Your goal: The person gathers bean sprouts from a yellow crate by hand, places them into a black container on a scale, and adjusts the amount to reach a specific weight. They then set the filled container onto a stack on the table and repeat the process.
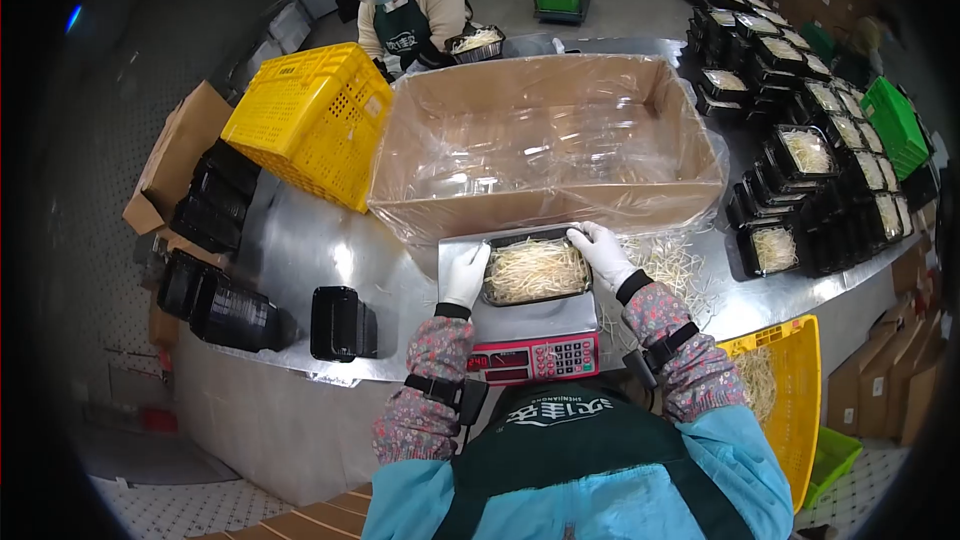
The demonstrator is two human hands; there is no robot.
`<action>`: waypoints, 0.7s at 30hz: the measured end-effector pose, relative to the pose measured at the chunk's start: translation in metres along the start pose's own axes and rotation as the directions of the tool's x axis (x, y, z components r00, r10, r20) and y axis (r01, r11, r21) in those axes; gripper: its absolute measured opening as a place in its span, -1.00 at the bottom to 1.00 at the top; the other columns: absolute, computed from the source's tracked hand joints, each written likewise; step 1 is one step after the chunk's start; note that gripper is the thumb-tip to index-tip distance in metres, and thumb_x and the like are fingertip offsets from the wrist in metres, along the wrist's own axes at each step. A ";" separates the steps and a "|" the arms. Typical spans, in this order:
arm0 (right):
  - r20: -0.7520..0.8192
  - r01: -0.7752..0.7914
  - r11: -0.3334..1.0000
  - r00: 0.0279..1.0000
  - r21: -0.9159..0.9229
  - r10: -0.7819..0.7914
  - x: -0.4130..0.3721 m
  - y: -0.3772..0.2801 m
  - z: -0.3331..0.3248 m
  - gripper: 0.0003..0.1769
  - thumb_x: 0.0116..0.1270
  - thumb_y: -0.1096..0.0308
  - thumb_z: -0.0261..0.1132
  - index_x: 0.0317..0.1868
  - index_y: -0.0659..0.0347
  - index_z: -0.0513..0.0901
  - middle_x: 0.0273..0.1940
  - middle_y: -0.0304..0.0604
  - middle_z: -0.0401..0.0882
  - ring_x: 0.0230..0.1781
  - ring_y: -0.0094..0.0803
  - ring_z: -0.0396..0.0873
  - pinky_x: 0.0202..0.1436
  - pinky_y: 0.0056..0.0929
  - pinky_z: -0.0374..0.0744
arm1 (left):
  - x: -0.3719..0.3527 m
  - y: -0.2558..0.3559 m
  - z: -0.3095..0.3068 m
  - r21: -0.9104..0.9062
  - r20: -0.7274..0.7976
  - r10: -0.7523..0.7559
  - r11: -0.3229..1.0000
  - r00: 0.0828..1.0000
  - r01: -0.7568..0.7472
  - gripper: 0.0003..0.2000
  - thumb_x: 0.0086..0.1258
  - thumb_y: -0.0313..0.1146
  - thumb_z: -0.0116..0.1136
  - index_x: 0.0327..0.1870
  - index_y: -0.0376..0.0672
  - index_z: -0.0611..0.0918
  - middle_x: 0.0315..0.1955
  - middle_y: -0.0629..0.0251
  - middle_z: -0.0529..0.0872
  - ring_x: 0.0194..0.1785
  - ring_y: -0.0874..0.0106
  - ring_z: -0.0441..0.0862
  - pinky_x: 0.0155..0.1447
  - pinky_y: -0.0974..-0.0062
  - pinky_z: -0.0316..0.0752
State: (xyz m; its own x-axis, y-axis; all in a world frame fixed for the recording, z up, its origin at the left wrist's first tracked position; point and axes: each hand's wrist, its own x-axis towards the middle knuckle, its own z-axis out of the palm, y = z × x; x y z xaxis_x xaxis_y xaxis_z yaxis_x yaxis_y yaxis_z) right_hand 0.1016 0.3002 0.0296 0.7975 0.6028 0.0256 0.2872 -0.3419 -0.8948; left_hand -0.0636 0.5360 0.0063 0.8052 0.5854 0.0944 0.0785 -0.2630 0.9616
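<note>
A black plastic tray of bean sprouts (538, 268) rests on the metal platform of a red digital scale (535, 357), whose display is lit. My left hand (464, 277), in a white glove, is closed on the tray's left edge. On the opposite side my right hand (603, 253), gloved too, grips the upper right corner with the thumb and fingers at the rim. Loose sprouts (672, 268) lie scattered on the metal table to the right of the scale.
Behind the scale stands a large cardboard box (490, 212) lined with clear plastic. A yellow crate (305, 125) leans at its left. Stacked black trays (235, 315) sit at left; filled packs (806, 152) crowd the right. Across the table a co-worker (425, 10) holds another filled tray.
</note>
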 end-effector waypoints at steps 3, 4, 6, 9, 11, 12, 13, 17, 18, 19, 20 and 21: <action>0.180 -0.221 0.832 0.972 0.510 0.148 -0.001 0.010 0.002 -0.67 0.39 0.37 0.31 0.09 0.36 0.61 -0.04 -0.24 0.69 -0.07 -0.57 0.58 0.05 -0.53 0.55 | -0.007 0.026 -0.009 -0.120 0.108 -0.126 0.983 0.986 0.139 -0.75 0.50 -0.32 0.13 -0.07 -0.36 0.71 -0.20 0.33 0.75 -0.06 0.55 0.60 0.08 0.56 0.46; 0.154 -0.203 0.857 0.977 0.473 0.146 -0.005 0.006 0.001 -0.67 0.40 0.39 0.30 0.12 0.33 0.61 -0.04 -0.22 0.69 -0.08 -0.55 0.60 0.04 -0.52 0.56 | -0.008 0.027 -0.008 -0.145 0.121 -0.081 0.985 0.989 0.098 -0.72 0.49 -0.32 0.14 0.00 -0.37 0.70 -0.16 0.27 0.76 -0.01 0.52 0.61 0.12 0.55 0.46; 0.068 -0.110 0.909 0.994 0.401 0.091 -0.007 0.004 0.004 -0.61 0.40 0.34 0.29 0.17 0.35 0.59 0.00 -0.15 0.70 -0.03 -0.51 0.61 0.10 -0.47 0.56 | -0.010 0.025 -0.002 -0.222 0.072 -0.144 0.962 0.987 0.157 -0.73 0.47 -0.35 0.17 -0.01 -0.40 0.68 -0.16 0.26 0.76 -0.03 0.50 0.62 0.11 0.54 0.48; 0.071 0.031 0.998 0.997 -0.045 -0.027 -0.009 -0.018 -0.017 -0.49 0.47 0.07 0.23 0.14 0.39 0.61 0.03 0.08 0.71 0.06 -0.24 0.65 0.16 -0.33 0.53 | -0.013 0.002 0.012 -0.001 -0.134 -0.023 1.000 0.991 0.023 -0.72 0.48 -0.36 0.16 0.02 -0.42 0.66 -0.14 0.17 0.77 -0.03 0.44 0.65 0.12 0.48 0.50; 0.113 0.003 0.993 0.994 -0.117 0.011 -0.002 -0.022 -0.022 -0.46 0.49 -0.02 0.18 0.10 0.34 0.64 -0.05 0.13 0.71 0.02 -0.09 0.67 0.13 -0.29 0.54 | -0.011 0.002 0.017 0.110 -0.193 0.051 0.993 0.980 -0.031 -0.72 0.50 -0.35 0.12 0.02 -0.42 0.66 -0.12 0.12 0.77 -0.02 0.40 0.66 0.13 0.46 0.50; 0.141 -0.005 0.988 0.990 -0.154 0.027 -0.003 -0.027 -0.027 -0.46 0.49 -0.03 0.17 0.09 0.34 0.65 -0.07 0.15 0.71 0.01 -0.06 0.67 0.13 -0.28 0.55 | -0.012 0.004 0.019 0.175 -0.197 0.079 0.984 0.977 -0.044 -0.72 0.51 -0.35 0.11 0.02 -0.41 0.66 -0.12 0.11 0.77 -0.01 0.39 0.66 0.14 0.47 0.50; 0.113 0.047 0.987 0.993 -0.154 -0.030 0.000 -0.017 -0.022 -0.46 0.50 -0.04 0.14 0.07 0.33 0.66 -0.09 0.18 0.70 -0.02 0.02 0.66 0.11 -0.26 0.55 | -0.008 0.002 0.018 0.216 -0.161 0.057 0.976 0.985 -0.021 -0.71 0.51 -0.33 0.10 0.01 -0.42 0.66 -0.15 0.14 0.77 -0.04 0.43 0.66 0.11 0.48 0.50; 0.053 -0.081 0.968 0.996 0.239 0.070 0.006 0.009 -0.001 -0.63 0.42 0.11 0.28 -0.09 0.31 0.69 -0.23 -0.10 0.72 -0.23 -0.38 0.64 -0.09 -0.40 0.56 | -0.004 0.007 0.014 -0.038 -0.099 -0.043 0.999 0.994 0.039 -0.75 0.46 -0.36 0.19 -0.03 -0.39 0.68 -0.23 0.25 0.75 -0.11 0.50 0.64 0.04 0.53 0.51; 0.084 -0.140 0.917 0.990 0.374 0.117 0.008 0.012 0.003 -0.70 0.40 0.17 0.31 -0.16 0.29 0.68 -0.29 -0.19 0.69 -0.29 -0.47 0.59 -0.16 -0.46 0.54 | -0.003 0.007 0.011 -0.077 -0.081 -0.081 0.994 0.993 0.075 -0.76 0.44 -0.38 0.20 -0.04 -0.38 0.68 -0.23 0.26 0.75 -0.11 0.50 0.64 0.04 0.53 0.50; 0.121 -0.197 0.843 0.980 0.500 0.157 0.011 0.016 0.006 -0.76 0.38 0.22 0.35 -0.22 0.26 0.68 -0.34 -0.27 0.66 -0.35 -0.57 0.53 -0.22 -0.52 0.52 | -0.001 0.008 0.008 -0.115 -0.061 -0.118 0.987 0.991 0.110 -0.78 0.43 -0.39 0.22 -0.05 -0.37 0.69 -0.23 0.27 0.75 -0.11 0.51 0.64 0.03 0.54 0.50; 0.107 -0.194 0.840 0.981 0.507 0.162 0.011 0.021 0.007 -0.80 0.37 0.25 0.36 -0.26 0.24 0.67 -0.37 -0.32 0.62 -0.36 -0.61 0.49 -0.25 -0.55 0.50 | 0.000 0.009 0.006 -0.155 -0.039 -0.155 0.977 0.987 0.148 -0.79 0.42 -0.41 0.24 -0.07 -0.36 0.70 -0.23 0.28 0.75 -0.12 0.51 0.64 0.03 0.54 0.50; 0.094 -0.193 0.837 0.981 0.512 0.169 0.008 0.016 0.006 -0.83 0.35 0.28 0.38 -0.29 0.21 0.65 -0.39 -0.36 0.59 -0.38 -0.64 0.45 -0.28 -0.58 0.47 | 0.001 0.011 0.007 -0.199 -0.036 -0.148 0.970 0.988 0.138 -0.81 0.39 -0.44 0.26 -0.07 -0.33 0.71 -0.22 0.30 0.75 -0.12 0.52 0.65 0.04 0.55 0.50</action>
State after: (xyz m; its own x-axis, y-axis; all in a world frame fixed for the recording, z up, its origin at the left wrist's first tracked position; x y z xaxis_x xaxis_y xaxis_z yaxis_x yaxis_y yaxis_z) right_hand 0.1093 0.3040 0.0126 0.7812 0.6013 -0.1675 -0.1853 -0.0329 -0.9821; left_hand -0.0582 0.5286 0.0153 0.7629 0.6453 -0.0399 0.0705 -0.0216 0.9973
